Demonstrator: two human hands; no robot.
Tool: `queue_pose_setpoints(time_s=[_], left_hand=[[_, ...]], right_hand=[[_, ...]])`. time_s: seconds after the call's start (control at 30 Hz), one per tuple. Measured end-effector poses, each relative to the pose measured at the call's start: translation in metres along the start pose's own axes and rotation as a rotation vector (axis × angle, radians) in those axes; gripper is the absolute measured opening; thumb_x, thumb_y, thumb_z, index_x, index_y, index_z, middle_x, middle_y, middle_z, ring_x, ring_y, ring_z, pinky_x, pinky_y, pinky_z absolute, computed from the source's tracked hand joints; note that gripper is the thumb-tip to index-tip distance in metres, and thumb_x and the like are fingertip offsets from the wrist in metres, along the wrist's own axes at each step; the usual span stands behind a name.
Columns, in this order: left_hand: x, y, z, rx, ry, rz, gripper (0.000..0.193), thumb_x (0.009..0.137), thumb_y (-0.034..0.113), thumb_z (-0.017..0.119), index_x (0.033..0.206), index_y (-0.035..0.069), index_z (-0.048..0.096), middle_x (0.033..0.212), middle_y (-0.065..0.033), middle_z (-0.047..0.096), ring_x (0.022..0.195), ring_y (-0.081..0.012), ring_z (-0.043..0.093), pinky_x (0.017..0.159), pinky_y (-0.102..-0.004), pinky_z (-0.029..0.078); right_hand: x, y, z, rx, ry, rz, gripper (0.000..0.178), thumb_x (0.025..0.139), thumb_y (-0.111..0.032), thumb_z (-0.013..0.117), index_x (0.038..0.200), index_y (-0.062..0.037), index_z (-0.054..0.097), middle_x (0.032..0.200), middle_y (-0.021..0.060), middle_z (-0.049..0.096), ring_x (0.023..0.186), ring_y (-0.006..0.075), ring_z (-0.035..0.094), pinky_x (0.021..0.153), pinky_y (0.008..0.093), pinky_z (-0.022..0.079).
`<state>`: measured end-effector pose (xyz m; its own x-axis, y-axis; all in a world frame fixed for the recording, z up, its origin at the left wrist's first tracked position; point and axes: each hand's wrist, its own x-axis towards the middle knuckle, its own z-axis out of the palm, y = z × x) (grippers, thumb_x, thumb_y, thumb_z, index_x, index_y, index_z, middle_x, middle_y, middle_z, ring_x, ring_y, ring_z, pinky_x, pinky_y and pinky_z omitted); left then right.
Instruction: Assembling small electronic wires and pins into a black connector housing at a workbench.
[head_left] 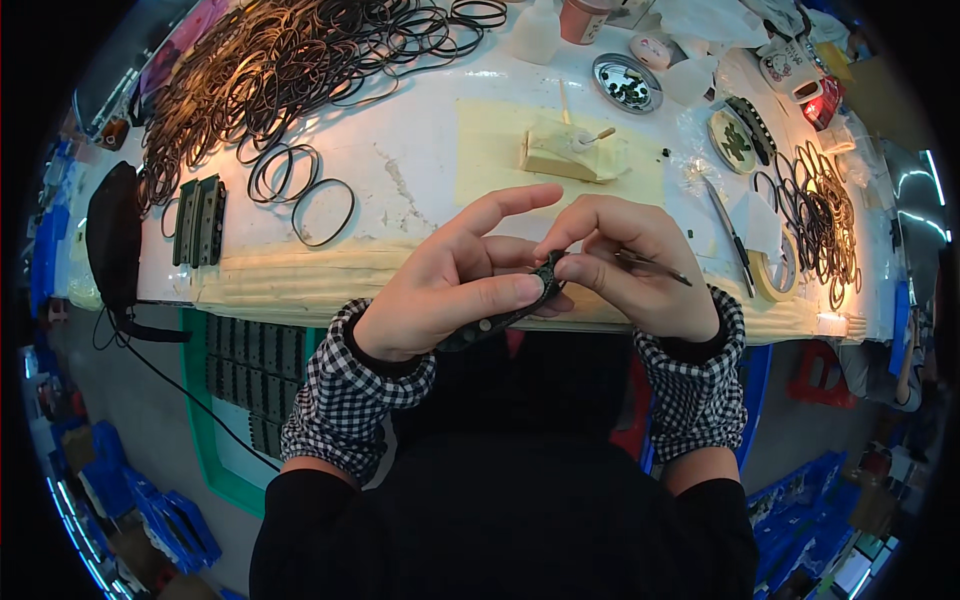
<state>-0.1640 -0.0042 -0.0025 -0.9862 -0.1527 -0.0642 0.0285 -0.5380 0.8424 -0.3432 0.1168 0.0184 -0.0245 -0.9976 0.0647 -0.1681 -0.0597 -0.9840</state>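
Note:
My left hand (440,285) is closed on a dark green-black strip (500,318) with a small round metallic stud on it, held over the table's front edge. The thumb presses the strip's upper end, while the index finger stretches out above. My right hand (630,255) pinches the same upper end between thumb and index finger. Tucked in the right hand's fingers, a slim dark metal tool (655,268) sticks out to the right; its kind cannot be made out. Just beyond the hands sits a cream-coloured block (560,152) with a small stick on top, on a yellow sheet (485,130).
A big heap of dark loops (300,60) covers the back left; a smaller pile (815,210) lies right. Several dark strips (199,222) stand left. Small pieces fill a round tin (655,95). A pen-like tool (733,240) lies beside a tape roll (785,275). A green crate (200,440) stands below.

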Motion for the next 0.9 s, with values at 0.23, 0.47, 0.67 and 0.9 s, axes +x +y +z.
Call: queue_pose_setpoints(time_s=[0.23,0.47,0.67,0.9], left_hand=[[0.001,-0.009,0.004,-0.140,-0.006,0.052,0.068,0.091,0.012,0.058,0.146,0.001,0.020,0.124,-0.0224,0.056,0.110,-0.0279,0.061,0.099,-0.0405,0.048],[-0.004,-0.010,0.000,0.020,0.052,0.141,0.028,0.093,0.004,0.057,0.117,0.004,0.042,0.113,-0.0125,0.060,0.104,-0.0137,0.058,0.089,-0.0277,0.049],[-0.005,-0.010,-0.011,0.296,0.038,0.146,0.015,0.093,0.007,0.058,0.105,0.000,0.051,0.104,-0.0075,0.062,0.094,-0.0074,0.058,0.082,-0.0229,0.048],[-0.010,-0.001,-0.007,0.246,0.110,0.109,0.026,0.096,0.013,0.055,0.116,-0.004,0.056,0.098,-0.0085,0.066,0.090,-0.0093,0.062,0.080,-0.0236,0.050]], right_hand=[[0.000,-0.009,0.001,0.090,-0.026,0.019,0.011,0.088,-0.005,0.065,0.097,0.0012,0.063,0.086,0.0001,0.061,0.058,-0.0007,0.045,0.050,0.0167,0.032],[0.003,0.007,-0.001,-0.098,0.045,-0.130,0.011,0.086,-0.004,0.068,0.097,-0.0028,0.068,0.083,-0.0004,0.061,0.055,0.0005,0.037,0.049,0.0181,0.028],[0.000,-0.001,-0.003,-0.181,-0.009,0.040,0.012,0.086,-0.004,0.068,0.097,0.0001,0.067,0.086,0.0012,0.064,0.064,0.0043,0.051,0.059,0.0180,0.040],[0.004,-0.003,0.005,0.145,0.109,0.111,0.012,0.087,-0.006,0.067,0.094,0.0035,0.065,0.081,0.0025,0.066,0.070,0.0051,0.060,0.063,0.0172,0.047]])
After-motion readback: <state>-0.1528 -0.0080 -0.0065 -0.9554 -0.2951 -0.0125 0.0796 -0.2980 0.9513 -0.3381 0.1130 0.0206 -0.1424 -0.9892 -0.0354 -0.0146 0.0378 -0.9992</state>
